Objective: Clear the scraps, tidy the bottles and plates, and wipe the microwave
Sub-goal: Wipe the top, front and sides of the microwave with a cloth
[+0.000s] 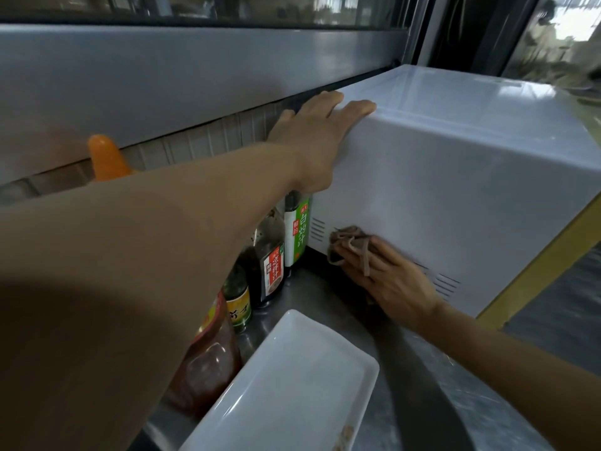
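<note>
Crowding the microwave's (455, 190) left side, bottles (270, 255) flank a plate (292, 385).

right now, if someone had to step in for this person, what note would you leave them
Left hand: flat on the top back corner of the microwave, steadying it, no grip on anything.
Right hand: presses a brown cloth against the microwave's side panel, low by the vents.
Bottles stand in a row between wall and microwave, on the steel counter.
White rectangular plate lies in front, with a few scraps at its near edge.
Underway: wiping the side. Left: rest of the microwave, scraps, plate.
</note>
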